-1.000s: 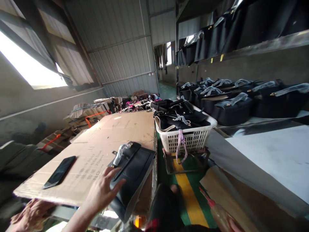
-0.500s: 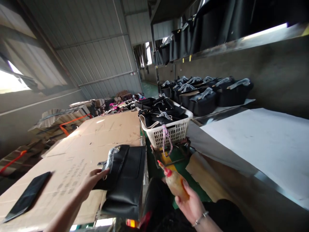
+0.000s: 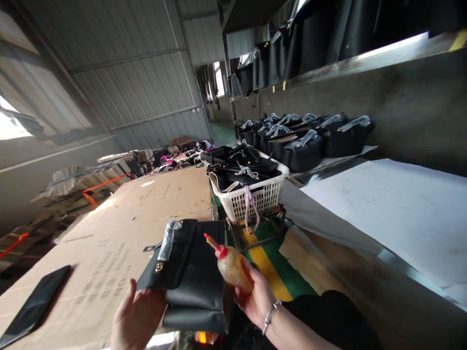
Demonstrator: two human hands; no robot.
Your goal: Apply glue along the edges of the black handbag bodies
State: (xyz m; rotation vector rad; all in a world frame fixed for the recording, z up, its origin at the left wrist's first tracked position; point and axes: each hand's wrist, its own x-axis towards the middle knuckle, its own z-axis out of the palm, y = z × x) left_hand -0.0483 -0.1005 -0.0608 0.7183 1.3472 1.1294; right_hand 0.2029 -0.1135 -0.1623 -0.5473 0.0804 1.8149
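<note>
Plain black on the near handbag (image 3: 199, 267), with gold at its metal fitting (image 3: 159, 266) and whitish, see-through wrap (image 3: 168, 240) around its handle. Cloudy amber for the near bottle (image 3: 233, 270), bright red at its cap (image 3: 221, 251). Silver on the bracelet (image 3: 270, 318). Tan across the cardboard (image 3: 175, 189), printed in faded grey lettering; black for the phone (image 3: 34, 306) at near left. Orange on the straps (image 3: 105, 185) farther left. Off-white, patterned with slots, on the basket (image 3: 260, 200); mottled pink and pale lilac on its rope (image 3: 250, 204). Green on the floor (image 3: 302, 282), striped yellow. White, faintly smudged, on the right-hand sheet (image 3: 394, 204). Black again on the far-right bags (image 3: 302, 155). Ribbed grey on the far wall panels (image 3: 142, 92).
</note>
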